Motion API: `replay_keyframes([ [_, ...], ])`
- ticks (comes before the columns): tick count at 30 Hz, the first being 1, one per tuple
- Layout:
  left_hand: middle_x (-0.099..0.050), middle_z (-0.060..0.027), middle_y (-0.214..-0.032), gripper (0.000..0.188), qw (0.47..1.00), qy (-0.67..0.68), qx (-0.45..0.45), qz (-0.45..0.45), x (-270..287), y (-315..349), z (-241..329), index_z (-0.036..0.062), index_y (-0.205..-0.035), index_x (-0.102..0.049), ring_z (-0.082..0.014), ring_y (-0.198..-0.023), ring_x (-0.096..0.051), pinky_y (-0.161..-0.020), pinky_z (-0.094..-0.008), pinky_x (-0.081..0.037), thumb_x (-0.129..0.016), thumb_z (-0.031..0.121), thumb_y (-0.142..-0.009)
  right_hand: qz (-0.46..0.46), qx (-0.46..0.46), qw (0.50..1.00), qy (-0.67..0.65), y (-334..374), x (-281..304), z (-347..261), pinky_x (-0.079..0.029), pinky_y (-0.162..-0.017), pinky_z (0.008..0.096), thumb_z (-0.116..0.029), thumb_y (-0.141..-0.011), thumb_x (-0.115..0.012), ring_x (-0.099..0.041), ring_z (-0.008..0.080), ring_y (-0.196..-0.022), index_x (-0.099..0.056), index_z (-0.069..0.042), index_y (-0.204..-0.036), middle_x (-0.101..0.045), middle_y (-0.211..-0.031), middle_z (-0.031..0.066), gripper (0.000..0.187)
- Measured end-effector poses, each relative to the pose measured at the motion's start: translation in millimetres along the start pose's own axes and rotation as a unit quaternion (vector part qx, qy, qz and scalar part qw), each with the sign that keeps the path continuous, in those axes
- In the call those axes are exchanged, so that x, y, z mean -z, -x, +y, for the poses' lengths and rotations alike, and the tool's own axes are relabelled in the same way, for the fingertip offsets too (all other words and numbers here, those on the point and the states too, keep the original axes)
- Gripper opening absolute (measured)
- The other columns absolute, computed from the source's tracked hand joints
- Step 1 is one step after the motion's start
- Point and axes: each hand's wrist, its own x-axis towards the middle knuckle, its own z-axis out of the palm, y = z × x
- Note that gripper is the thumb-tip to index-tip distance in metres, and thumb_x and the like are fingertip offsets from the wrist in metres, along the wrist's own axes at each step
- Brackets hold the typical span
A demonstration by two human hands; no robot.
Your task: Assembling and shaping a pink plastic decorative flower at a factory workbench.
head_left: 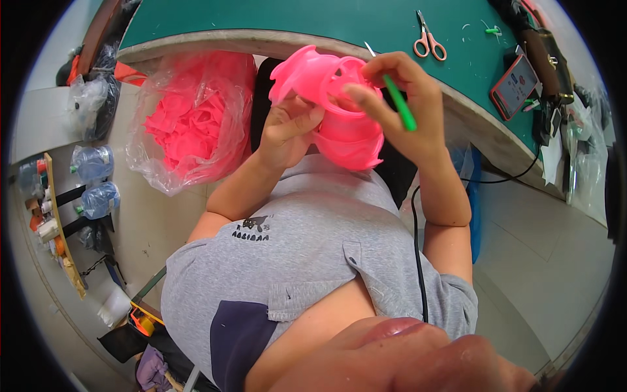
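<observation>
1. The green tabletop point(313, 16) is the largest thing about me, spreading along the far side, its worn edge just beyond my hands.
2. To the left, below the table's edge, stands a clear plastic bag point(173, 184) filled with pink pieces point(186, 127).
3. The pink plastic piece point(349, 134) I am working on hangs in front of me, by the table's near edge, its round opening between my hands.
4. My left hand point(290, 127) is clamped on its left side, thumb on the near face.
5. My right hand point(415, 98) is at its right side, fingers curled together round a tool, thumb by the opening.
6. Far right on the table lies a phone point(518, 86) in a red case.
7. Scissors point(428, 42) with pink handles lie left of it, farther off.
8. My green-handled tool point(400, 102) slants in my right grip, its thin metal tip pointing far and left.
</observation>
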Motion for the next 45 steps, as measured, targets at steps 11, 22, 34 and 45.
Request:
replay_keyframes([
  [11,-0.062,-0.0056,-0.077,0.022,0.977,-0.035,0.119,0.174,4,-14,-1,0.0036,-0.095,-0.060,-0.0134,-0.077,-0.061,-0.070,-0.0283,-0.049,-0.055,0.025,-0.092,0.024,0.057,0.981,0.182,9,-7,32,-0.046,-0.060,0.0240,-0.002,-0.078,-0.068,-0.057,0.0121,-0.064,-0.058,0.000,-0.087,-0.060,-0.074,0.0064,0.014],
  [22,-0.060,-0.0103,-0.105,0.044,0.989,-0.078,-0.116,-0.048,10,-12,-5,0.0051,-0.130,-0.041,-0.0223,-0.089,-0.061,-0.088,-0.0403,-0.045,-0.052,0.027,-0.094,0.053,-0.129,0.984,-0.113,27,17,21,-0.045,-0.068,0.0180,0.001,-0.081,-0.063,-0.056,0.0067,-0.077,-0.052,-0.001,-0.092,-0.059,-0.087,0.0032,0.016],
  [34,-0.055,-0.0067,-0.111,0.054,0.966,-0.255,-0.008,-0.036,7,-3,-7,0.0056,-0.132,-0.039,-0.0133,-0.089,-0.057,-0.078,-0.0289,-0.046,-0.064,0.019,-0.086,0.047,-0.066,0.986,0.143,2,-8,16,-0.048,-0.060,0.0209,-0.001,-0.076,-0.065,-0.059,0.0079,-0.061,-0.050,0.000,-0.087,-0.059,-0.072,0.0038,0.019],
  [45,-0.004,-0.0200,-0.152,0.065,0.993,-0.095,-0.055,-0.039,5,-22,-5,0.0169,-0.147,-0.014,-0.0119,-0.079,-0.057,-0.072,-0.0274,-0.048,-0.049,0.027,-0.093,0.123,0.029,0.985,-0.119,25,3,15,-0.049,-0.069,0.0232,0.007,-0.081,-0.062,-0.060,0.0130,-0.077,-0.045,-0.004,-0.083,-0.063,-0.087,0.0119,0.020],
])
